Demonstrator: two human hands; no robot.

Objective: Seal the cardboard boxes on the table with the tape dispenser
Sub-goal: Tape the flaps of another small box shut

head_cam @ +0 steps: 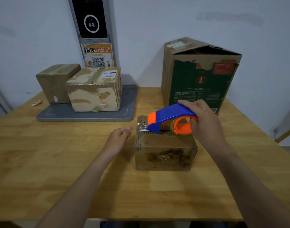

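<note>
Wooden table [58,153] is filling the frame. Right of centre, the right hand [205,122] is gripping the tape dispenser [169,117], laying it along the top of the small box [164,153], likely so the tape covers the seam. The left hand [119,137] is hovering just left of the box, loosely curled and holding nothing, seemingly readying to steady it.

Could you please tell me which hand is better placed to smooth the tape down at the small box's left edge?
Probably the left hand: it is free and sits just beside that edge of the small cardboard box, while the right hand grips the tape dispenser on top.
</note>
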